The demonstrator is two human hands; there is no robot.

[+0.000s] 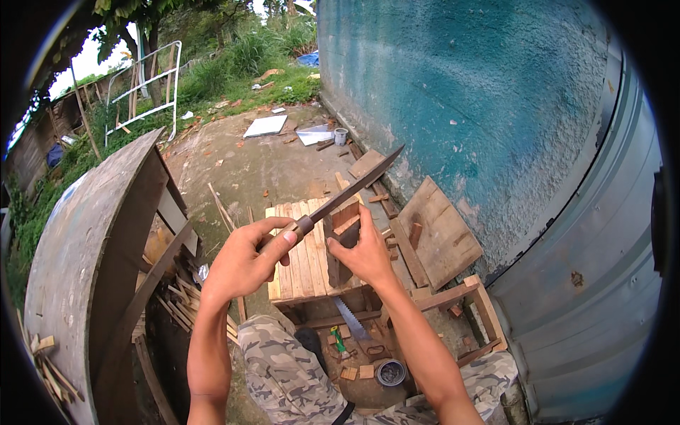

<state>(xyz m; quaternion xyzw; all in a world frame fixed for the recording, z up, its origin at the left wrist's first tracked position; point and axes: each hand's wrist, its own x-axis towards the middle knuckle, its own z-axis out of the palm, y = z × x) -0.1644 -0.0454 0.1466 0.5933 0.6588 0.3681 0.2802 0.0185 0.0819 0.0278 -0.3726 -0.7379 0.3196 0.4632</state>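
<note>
My left hand (244,258) is closed around the handle of a long knife (354,188). Its dark, narrow blade slants up and to the right, ending in a point near the blue wall. My right hand (365,248) grips a dark wooden block (340,273) with a reddish-brown face at its upper end. The block stands over a slatted wooden bench (297,280) in front of me, and the blade passes just above it. Whether the blade touches the block I cannot tell.
Below the bench lie a handsaw (350,319), a green-handled tool (338,340) and an open tin (391,372). A wooden board (443,230) leans by the blue wall (460,92). A wooden frame (489,312) stands right. A large wooden cabinet (92,234) and scrap sticks (180,304) are left.
</note>
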